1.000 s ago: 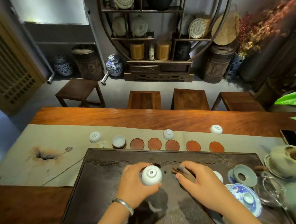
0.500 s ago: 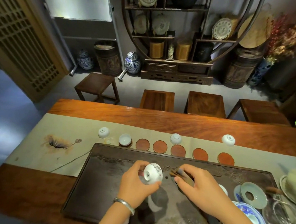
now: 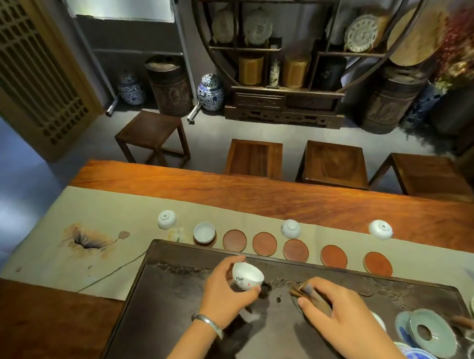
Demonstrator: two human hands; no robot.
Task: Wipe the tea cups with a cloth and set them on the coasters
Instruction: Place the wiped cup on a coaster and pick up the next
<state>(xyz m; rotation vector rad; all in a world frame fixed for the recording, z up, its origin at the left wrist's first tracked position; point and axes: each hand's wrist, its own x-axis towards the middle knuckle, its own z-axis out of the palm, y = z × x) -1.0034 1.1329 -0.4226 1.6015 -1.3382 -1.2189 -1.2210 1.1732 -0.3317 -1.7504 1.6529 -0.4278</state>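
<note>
My left hand (image 3: 226,289) grips a small white tea cup (image 3: 247,276) above the dark tea tray (image 3: 144,312), its mouth now tilted up and away. My right hand (image 3: 340,315) rests on the tray holding a folded brown cloth (image 3: 308,293). Beyond the tray lies a row of round brown coasters (image 3: 264,243). The leftmost coaster carries an upright white cup (image 3: 204,232). Three more white cups lie upside down on the runner: one at the left (image 3: 166,219), one in the middle (image 3: 290,228), one at the right (image 3: 380,229).
A beige table runner (image 3: 64,216) with a lotus painting covers the long wooden table (image 3: 344,205). A celadon strainer (image 3: 430,331), blue-and-white dishes and a lidded bowl crowd the tray's right end. Wooden stools (image 3: 332,161) stand behind the table, a display shelf beyond.
My left hand has turned the cup from bottom-up to mouth-up and carried it slightly towards the coasters. The right hand with the cloth stays on the tray. My view has swung left.
</note>
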